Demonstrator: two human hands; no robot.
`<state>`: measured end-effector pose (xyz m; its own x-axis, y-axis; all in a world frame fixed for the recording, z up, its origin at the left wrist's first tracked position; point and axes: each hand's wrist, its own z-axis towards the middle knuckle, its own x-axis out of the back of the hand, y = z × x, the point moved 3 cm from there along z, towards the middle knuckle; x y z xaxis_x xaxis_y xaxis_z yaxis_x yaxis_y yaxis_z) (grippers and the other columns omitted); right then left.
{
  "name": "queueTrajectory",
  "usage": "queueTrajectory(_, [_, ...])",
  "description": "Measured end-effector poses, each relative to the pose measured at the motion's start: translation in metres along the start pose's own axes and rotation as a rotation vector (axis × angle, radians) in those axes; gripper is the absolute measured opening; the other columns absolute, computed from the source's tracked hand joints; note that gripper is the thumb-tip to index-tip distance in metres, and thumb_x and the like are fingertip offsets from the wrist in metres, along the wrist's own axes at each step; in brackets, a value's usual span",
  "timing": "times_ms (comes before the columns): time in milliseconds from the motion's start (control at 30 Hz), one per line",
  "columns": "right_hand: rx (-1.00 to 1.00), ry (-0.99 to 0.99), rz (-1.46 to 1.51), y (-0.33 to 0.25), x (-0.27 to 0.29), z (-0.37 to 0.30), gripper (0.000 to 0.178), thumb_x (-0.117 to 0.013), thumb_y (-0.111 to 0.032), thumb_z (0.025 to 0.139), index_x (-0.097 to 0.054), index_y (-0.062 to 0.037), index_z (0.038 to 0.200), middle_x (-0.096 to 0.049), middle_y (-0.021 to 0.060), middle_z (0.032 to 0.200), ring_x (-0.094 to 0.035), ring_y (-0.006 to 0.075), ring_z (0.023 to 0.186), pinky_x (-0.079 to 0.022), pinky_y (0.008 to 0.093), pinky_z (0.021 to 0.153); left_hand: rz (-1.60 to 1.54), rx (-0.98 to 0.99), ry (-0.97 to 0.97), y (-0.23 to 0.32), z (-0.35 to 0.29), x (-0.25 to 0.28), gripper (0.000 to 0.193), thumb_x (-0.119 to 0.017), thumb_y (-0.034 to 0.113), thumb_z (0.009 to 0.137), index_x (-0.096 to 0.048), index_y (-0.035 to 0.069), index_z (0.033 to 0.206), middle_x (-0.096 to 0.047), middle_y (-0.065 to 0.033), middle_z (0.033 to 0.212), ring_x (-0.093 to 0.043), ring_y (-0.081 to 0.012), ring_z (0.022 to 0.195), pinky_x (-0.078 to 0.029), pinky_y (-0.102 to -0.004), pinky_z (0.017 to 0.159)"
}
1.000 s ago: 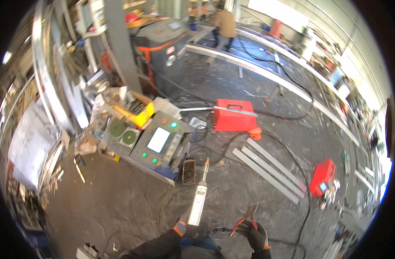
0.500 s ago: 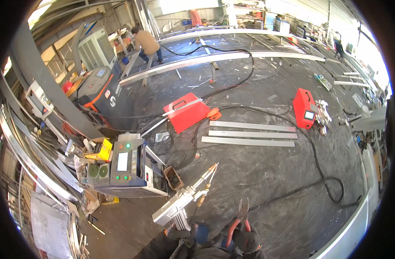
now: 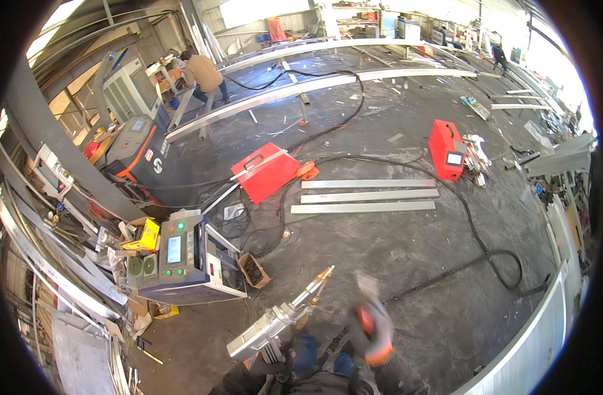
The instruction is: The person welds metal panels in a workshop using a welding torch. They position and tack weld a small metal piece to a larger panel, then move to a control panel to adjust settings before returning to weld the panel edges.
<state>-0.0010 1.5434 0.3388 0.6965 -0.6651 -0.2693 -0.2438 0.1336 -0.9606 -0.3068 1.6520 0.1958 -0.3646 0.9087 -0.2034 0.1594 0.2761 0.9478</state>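
Note:
My gloved left hand (image 3: 273, 363) is closed around the grip of a silver handheld welding gun (image 3: 267, 330). The gun points up and to the right, and its thin nozzle ends in a copper-coloured tip. Off to its right, my gloved right hand (image 3: 374, 334) holds red-handled pliers (image 3: 367, 289), jaws pointing away from me. Motion smears both this hand and the pliers, so I cannot tell whether the jaws are apart. An orange band circles the right wrist.
Three metal bars (image 3: 364, 197) lie on the floor ahead, beyond them a red box (image 3: 265, 172) and a red machine (image 3: 446, 150). A control cabinet (image 3: 183, 260) stands left beside a small carton (image 3: 254, 270). Black cable (image 3: 469, 220) loops at right. A person (image 3: 201, 74) bends near long beams.
My right hand has raised the pliers a little and turned, now blurred. The gun has swung slightly lower. The whole scene has shifted left and up in view.

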Motion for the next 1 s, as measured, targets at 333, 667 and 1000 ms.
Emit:
queueTrajectory(333, [-0.157, -0.198, -0.233, 0.024, 0.007, 0.0, 0.017, -0.06, -0.005, 0.097, -0.07, 0.0024, 0.108, -0.073, 0.0082, 0.105, -0.067, 0.015, 0.095, -0.055, 0.0324, 0.082, 0.21, 0.033, 0.106, 0.056, 0.009, -0.004, 0.036, -0.071, 0.019, 0.092, -0.065, 0.002, 0.122, -0.065, -0.0028, 0.096, -0.061, -0.0152, 0.087, -0.05, -0.0292, 0.079])
queueTrajectory(667, [-0.031, -0.294, -0.519, -0.044, 0.019, 0.006, 0.02, -0.067, -0.005, 0.091, -0.07, 0.0014, 0.11, -0.074, 0.0119, 0.099, -0.072, 0.0211, 0.09, -0.057, 0.0346, 0.08, -0.397, 0.552, -0.152, -0.019, 0.008, 0.03, 0.027, -0.059, 0.018, 0.102, -0.06, 0.002, 0.124, -0.063, -0.0027, 0.106, -0.059, -0.0126, 0.097, -0.049, -0.0299, 0.085])
queueTrajectory(1000, [0.129, -0.291, -0.707, -0.048, 0.028, 0.002, 0.016, -0.069, -0.008, 0.089, -0.069, 0.001, 0.103, -0.068, 0.0162, 0.086, -0.066, 0.0297, 0.074, -0.052, 0.0369, 0.068, 0.308, 0.202, -0.2, 0.018, 0.026, 0.021, 0.006, -0.058, 0.009, 0.098, -0.06, 0.005, 0.094, -0.054, 0.0014, 0.083, -0.049, -0.0074, 0.075, -0.041, -0.0246, 0.072])
